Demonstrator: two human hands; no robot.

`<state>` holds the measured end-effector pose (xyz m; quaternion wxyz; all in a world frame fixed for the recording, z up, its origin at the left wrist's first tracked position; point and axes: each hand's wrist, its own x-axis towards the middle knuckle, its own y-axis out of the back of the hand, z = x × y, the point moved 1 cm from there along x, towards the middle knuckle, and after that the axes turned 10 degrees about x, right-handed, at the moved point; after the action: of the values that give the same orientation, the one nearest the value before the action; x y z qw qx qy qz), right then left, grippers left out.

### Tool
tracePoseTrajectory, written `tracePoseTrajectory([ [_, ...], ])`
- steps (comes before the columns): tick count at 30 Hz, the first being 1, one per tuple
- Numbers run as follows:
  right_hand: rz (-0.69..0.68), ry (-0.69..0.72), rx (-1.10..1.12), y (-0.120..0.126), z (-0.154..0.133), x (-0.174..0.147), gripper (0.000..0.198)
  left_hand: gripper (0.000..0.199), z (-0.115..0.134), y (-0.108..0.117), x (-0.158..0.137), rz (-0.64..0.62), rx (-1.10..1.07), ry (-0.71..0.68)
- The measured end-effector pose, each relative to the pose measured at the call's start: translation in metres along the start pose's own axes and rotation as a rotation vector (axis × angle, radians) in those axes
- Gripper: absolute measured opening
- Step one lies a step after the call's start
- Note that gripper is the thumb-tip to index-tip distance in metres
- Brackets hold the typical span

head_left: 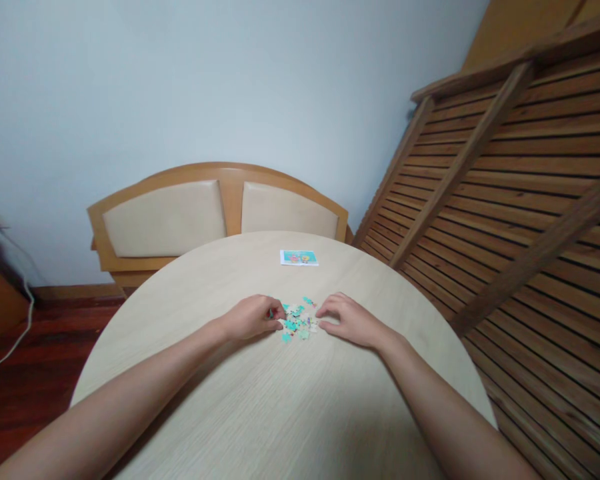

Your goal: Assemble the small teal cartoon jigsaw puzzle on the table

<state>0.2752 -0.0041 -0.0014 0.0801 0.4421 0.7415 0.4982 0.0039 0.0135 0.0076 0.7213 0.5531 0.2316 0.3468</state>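
A loose heap of small jigsaw puzzle pieces (pixel 293 325), teal and whitish, lies in the middle of the round table (pixel 260 407). At the heap's left edge is my left hand (pixel 254 317), thumb and fingers apart and curved toward the pieces. My right hand (pixel 347 320) rests at the right edge, its thumb and fingers also apart, fingertips close to the nearest pieces. I see nothing held in either hand. Beyond the heap lies a small picture card (pixel 299 258) with a teal background and colourful figures.
A wooden headboard (pixel 234 200) with cream padded panels stands behind the table against the wall. On the right leans a large slatted wooden frame (pixel 480 193), close to the table's edge. A white cable (pixel 29 313) hangs at the far left.
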Motion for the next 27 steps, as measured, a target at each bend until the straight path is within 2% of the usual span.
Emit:
tracePoseTrajectory([
  [6, -0.011, 0.024, -0.044, -0.007, -0.003, 0.004, 0.01, 0.019, -0.002, -0.002, 0.001, -0.001, -0.08, 0.033],
  [11, -0.005, 0.02, -0.074, -0.005, -0.003, 0.004, 0.016, 0.021, -0.007, -0.005, 0.003, 0.007, -0.256, 0.003],
  [15, 0.001, -0.005, -0.093, -0.004, -0.001, 0.003, 0.014, 0.022, -0.014, -0.002, 0.005, 0.012, -0.362, 0.013],
  [17, 0.012, -0.018, -0.089, -0.004, -0.001, 0.003, 0.01, 0.02, -0.018, 0.004, 0.004, 0.043, -0.307, 0.023],
  [21, 0.033, -0.012, -0.062, -0.002, -0.003, 0.002, 0.009, 0.017, -0.024, 0.016, 0.0, 0.118, -0.003, 0.057],
  [27, -0.022, 0.024, -0.027, -0.003, -0.009, 0.002, 0.017, 0.025, -0.027, 0.018, -0.005, 0.055, 0.168, 0.056],
])
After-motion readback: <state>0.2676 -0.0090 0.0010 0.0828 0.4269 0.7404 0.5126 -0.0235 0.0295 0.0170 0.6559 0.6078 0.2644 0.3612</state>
